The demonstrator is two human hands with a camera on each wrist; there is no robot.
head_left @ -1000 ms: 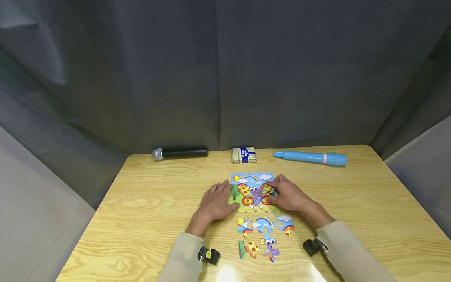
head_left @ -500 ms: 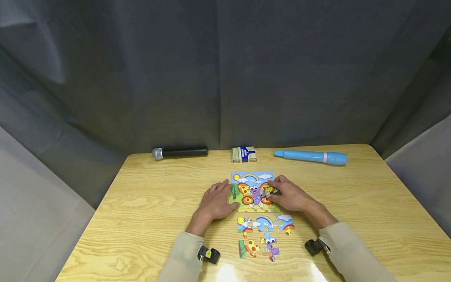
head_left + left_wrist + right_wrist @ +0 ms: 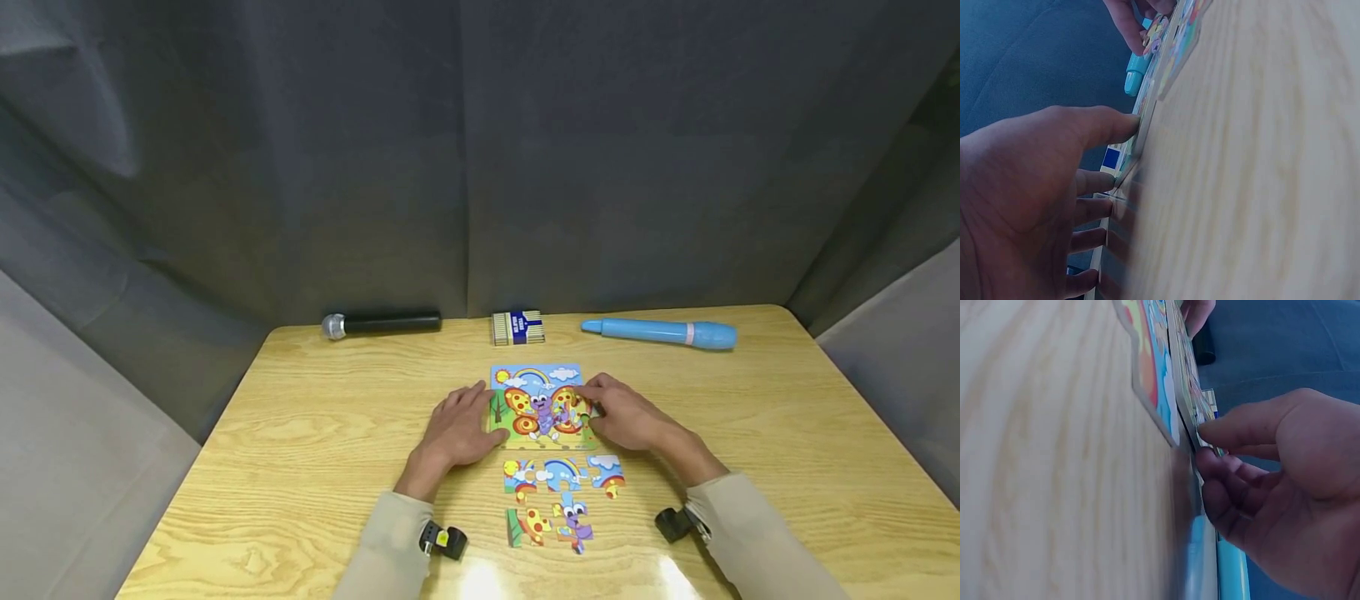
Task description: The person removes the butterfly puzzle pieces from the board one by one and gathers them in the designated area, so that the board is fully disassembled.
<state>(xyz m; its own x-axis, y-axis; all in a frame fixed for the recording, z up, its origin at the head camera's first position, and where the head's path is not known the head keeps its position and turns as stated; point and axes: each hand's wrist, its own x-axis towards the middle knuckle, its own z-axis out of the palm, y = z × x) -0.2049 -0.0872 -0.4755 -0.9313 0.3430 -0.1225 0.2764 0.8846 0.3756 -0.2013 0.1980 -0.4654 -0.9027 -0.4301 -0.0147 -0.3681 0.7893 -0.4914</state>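
Observation:
A butterfly picture puzzle board (image 3: 517,439) lies flat on the table. My left hand (image 3: 460,427) rests at its left edge, fingers spread, thumb on the lower left edge; the left wrist view shows thumb and forefinger touching the board's edge. At the board's right side my right hand (image 3: 624,414) pinches a puzzle piece (image 3: 1156,36) with yellow and purple print, close over the butterfly's right wing. Its fingers partly hide the piece. In front of the board lie several joined-shape puzzle pieces: a rainbow piece (image 3: 562,473), a cloud piece (image 3: 606,471) and a butterfly-face piece (image 3: 574,517).
Along the back of the table lie a black microphone (image 3: 386,323), a pack of cotton swabs (image 3: 517,327) and a blue toy microphone-like stick (image 3: 645,331). A dark curtain (image 3: 375,167) hangs behind the table (image 3: 300,467).
My right hand has shifted slightly right, drawing the pinched puzzle piece along over the board's right side and turning it into fuller view. The left hand has stayed in place.

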